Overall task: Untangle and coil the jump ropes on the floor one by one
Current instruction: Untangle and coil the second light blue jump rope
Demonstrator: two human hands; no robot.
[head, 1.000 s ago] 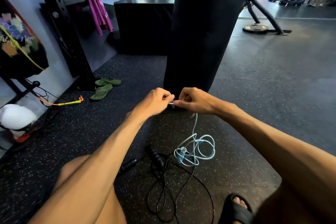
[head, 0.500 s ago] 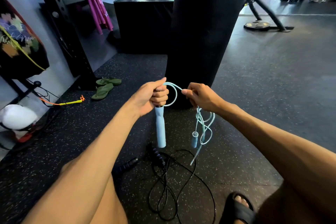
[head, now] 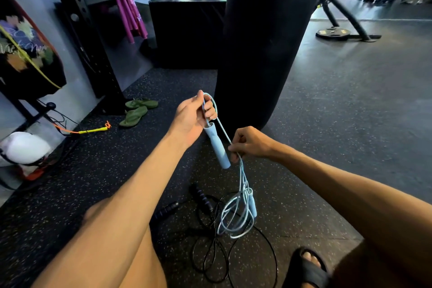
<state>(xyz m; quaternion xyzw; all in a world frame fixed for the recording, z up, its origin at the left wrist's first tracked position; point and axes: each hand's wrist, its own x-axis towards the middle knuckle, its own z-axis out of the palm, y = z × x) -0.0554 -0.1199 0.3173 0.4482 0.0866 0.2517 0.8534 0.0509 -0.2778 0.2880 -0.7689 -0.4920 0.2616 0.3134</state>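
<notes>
Lowered, the right hand (head: 251, 144) pinches the blue rope (head: 236, 213); left hand (head: 192, 118) grips it above speckled floor (head: 98, 170).

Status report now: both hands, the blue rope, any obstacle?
Left hand grips blue rope's handle. Right hand pinches its cord. Lower loops hang tangled over black rope on floor.

Light-blue jump rope (head: 236, 184) hangs tangled above the floor; black jump rope (head: 210, 236) lies looped beneath.
</notes>
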